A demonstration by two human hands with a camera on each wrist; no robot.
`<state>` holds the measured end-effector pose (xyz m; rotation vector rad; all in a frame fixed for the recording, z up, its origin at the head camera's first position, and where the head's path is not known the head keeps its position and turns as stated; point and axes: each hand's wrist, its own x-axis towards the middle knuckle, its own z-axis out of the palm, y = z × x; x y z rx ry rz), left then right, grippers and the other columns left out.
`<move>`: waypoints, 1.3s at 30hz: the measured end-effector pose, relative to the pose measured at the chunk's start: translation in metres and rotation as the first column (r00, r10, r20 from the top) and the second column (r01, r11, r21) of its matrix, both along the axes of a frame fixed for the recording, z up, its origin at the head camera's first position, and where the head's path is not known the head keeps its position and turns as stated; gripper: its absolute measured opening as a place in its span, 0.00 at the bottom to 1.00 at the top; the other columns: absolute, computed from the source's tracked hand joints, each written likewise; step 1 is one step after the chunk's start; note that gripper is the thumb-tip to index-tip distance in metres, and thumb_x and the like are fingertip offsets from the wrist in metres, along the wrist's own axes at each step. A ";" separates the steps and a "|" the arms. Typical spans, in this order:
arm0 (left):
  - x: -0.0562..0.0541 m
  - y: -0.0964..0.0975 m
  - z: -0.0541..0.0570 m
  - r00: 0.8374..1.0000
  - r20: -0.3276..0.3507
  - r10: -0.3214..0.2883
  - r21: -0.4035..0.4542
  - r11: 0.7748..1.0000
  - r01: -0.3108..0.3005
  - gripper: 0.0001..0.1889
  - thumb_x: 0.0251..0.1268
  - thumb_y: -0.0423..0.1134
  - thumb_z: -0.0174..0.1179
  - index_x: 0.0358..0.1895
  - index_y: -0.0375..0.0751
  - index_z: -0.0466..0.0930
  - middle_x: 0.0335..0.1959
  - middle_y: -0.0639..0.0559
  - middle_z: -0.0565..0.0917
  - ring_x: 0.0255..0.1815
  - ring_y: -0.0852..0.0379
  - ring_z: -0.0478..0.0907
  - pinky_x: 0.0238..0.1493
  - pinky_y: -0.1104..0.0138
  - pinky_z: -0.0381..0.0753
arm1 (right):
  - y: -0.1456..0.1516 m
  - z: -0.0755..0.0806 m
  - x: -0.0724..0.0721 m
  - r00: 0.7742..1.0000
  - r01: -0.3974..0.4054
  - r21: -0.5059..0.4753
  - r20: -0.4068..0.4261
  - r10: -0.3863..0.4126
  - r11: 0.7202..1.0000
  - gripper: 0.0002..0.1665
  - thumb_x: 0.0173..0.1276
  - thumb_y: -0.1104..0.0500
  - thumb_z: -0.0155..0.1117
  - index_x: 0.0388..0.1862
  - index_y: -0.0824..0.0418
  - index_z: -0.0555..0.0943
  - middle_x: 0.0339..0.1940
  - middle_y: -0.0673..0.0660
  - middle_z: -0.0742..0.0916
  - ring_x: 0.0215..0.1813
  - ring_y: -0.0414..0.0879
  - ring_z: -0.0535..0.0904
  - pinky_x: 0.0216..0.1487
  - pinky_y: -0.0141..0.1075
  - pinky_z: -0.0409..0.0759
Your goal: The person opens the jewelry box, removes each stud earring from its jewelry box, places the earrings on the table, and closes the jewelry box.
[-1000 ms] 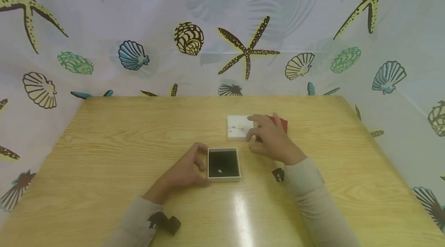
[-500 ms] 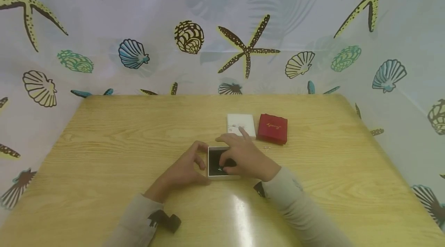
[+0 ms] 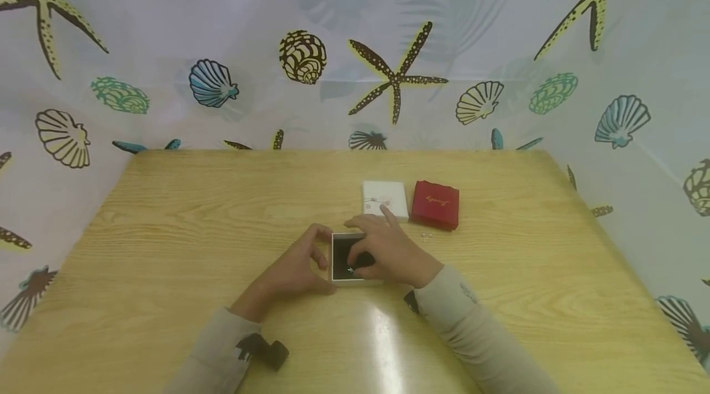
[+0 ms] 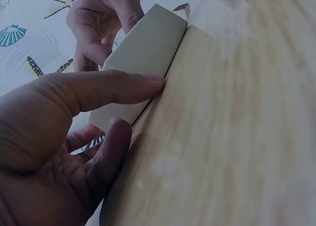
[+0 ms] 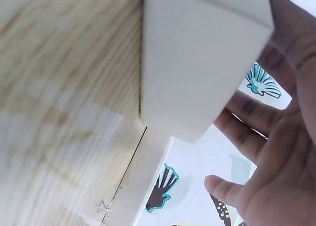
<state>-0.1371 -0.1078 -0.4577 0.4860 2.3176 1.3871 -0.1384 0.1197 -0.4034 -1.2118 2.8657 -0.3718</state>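
A small white jewelry box [image 3: 334, 258] with a dark lining stands on the table. My left hand [image 3: 294, 263] holds its left side, thumb at the front corner and fingers at the back. In the left wrist view the thumb [image 4: 128, 87] lies along the white wall. Inside the box is a small silver star-shaped jewelry piece [image 3: 350, 270]. My right hand [image 3: 391, 250] reaches in from the right, thumb and index fingertip pinching at this piece. In the right wrist view the box wall [image 5: 197, 67] hides these fingertips; the other fingers are loose outside it.
A white lid [image 3: 379, 193] with a printed sprig lies behind the box. To its right stands a red jewelry box [image 3: 436, 204]. A second small star-shaped piece [image 3: 426, 236] lies on the wooden table [image 3: 222, 197] in front of the red box. Patterned cloth [image 3: 249, 12] hangs behind.
My right hand has moved left and nearer from beside the red box into the dark-lined box, uncovering the red box and the piece on the table. My left hand has stayed put.
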 end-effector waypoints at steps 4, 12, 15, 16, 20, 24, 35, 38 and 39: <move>-0.002 -0.001 0.002 1.000 -0.006 0.008 -0.003 1.000 -0.008 0.47 0.40 0.36 0.80 0.66 0.48 0.61 0.53 0.46 0.77 0.44 0.55 0.77 0.50 0.61 0.73 | -0.002 0.001 -0.002 1.000 -0.002 0.005 -0.021 0.002 1.000 0.08 0.52 0.49 0.80 0.31 0.45 0.89 0.67 0.57 0.81 0.73 0.55 0.72 0.75 0.69 0.51; -0.002 -0.001 0.002 1.000 0.003 0.002 -0.002 1.000 -0.002 0.47 0.40 0.36 0.81 0.66 0.48 0.61 0.46 0.45 0.79 0.43 0.54 0.77 0.49 0.62 0.73 | -0.002 0.001 -0.002 0.998 -0.056 0.003 -0.025 0.056 0.998 0.09 0.54 0.49 0.80 0.34 0.44 0.89 0.70 0.57 0.78 0.74 0.54 0.70 0.77 0.67 0.51; -0.003 -0.001 0.001 1.000 -0.004 -0.004 -0.001 1.000 0.004 0.47 0.41 0.36 0.80 0.66 0.48 0.61 0.48 0.45 0.78 0.43 0.55 0.77 0.49 0.62 0.72 | -0.001 0.001 -0.002 0.998 -0.063 0.005 -0.027 0.063 0.998 0.08 0.55 0.49 0.79 0.34 0.43 0.89 0.70 0.57 0.78 0.74 0.54 0.70 0.77 0.67 0.51; -0.003 -0.001 0.001 1.000 -0.005 -0.005 -0.001 1.000 0.005 0.46 0.41 0.36 0.80 0.66 0.48 0.61 0.48 0.45 0.78 0.43 0.55 0.77 0.50 0.61 0.72 | -0.001 0.001 -0.002 0.997 -0.064 0.006 -0.031 0.064 0.998 0.08 0.55 0.49 0.79 0.35 0.43 0.89 0.70 0.57 0.78 0.74 0.53 0.70 0.77 0.67 0.51; -0.003 -0.001 0.002 1.000 -0.005 -0.005 0.001 1.000 0.005 0.46 0.41 0.36 0.80 0.65 0.48 0.61 0.43 0.46 0.80 0.42 0.55 0.76 0.49 0.61 0.72 | -0.002 0.001 -0.002 0.997 -0.065 0.005 -0.052 0.065 0.998 0.08 0.54 0.49 0.79 0.34 0.44 0.90 0.68 0.56 0.80 0.72 0.53 0.72 0.76 0.67 0.53; -0.003 -0.001 -0.001 1.000 0.008 0.000 -0.001 1.000 0.000 0.46 0.41 0.36 0.80 0.65 0.49 0.61 0.40 0.46 0.80 0.42 0.54 0.76 0.49 0.62 0.71 | -0.002 -0.001 -0.003 0.997 -0.060 0.010 -0.041 0.060 0.998 0.08 0.54 0.49 0.79 0.34 0.44 0.90 0.67 0.56 0.81 0.72 0.52 0.72 0.76 0.66 0.54; -0.001 0.001 -0.002 1.000 -0.004 -0.001 -0.007 1.000 0.001 0.46 0.40 0.37 0.81 0.64 0.49 0.62 0.42 0.46 0.80 0.42 0.54 0.77 0.48 0.62 0.72 | 0.000 -0.005 -0.002 0.998 -0.061 -0.014 -0.013 0.060 0.998 0.06 0.56 0.49 0.78 0.32 0.45 0.89 0.66 0.55 0.81 0.72 0.52 0.72 0.76 0.65 0.54; 0.000 0.001 -0.002 1.000 -0.005 0.000 -0.009 1.000 0.000 0.46 0.40 0.37 0.81 0.65 0.49 0.62 0.44 0.46 0.80 0.43 0.55 0.77 0.48 0.62 0.72 | 0.001 -0.005 -0.003 0.998 -0.066 -0.036 -0.010 0.066 0.997 0.05 0.56 0.50 0.78 0.32 0.46 0.89 0.66 0.55 0.81 0.72 0.52 0.72 0.76 0.66 0.54; 0.000 0.001 -0.001 1.000 -0.006 0.000 -0.011 1.000 0.000 0.46 0.40 0.37 0.81 0.65 0.49 0.62 0.44 0.46 0.80 0.43 0.55 0.77 0.48 0.62 0.72 | 0.001 -0.005 -0.004 0.998 -0.069 -0.045 -0.009 0.068 0.997 0.05 0.56 0.50 0.78 0.31 0.46 0.89 0.66 0.55 0.81 0.72 0.52 0.72 0.76 0.66 0.54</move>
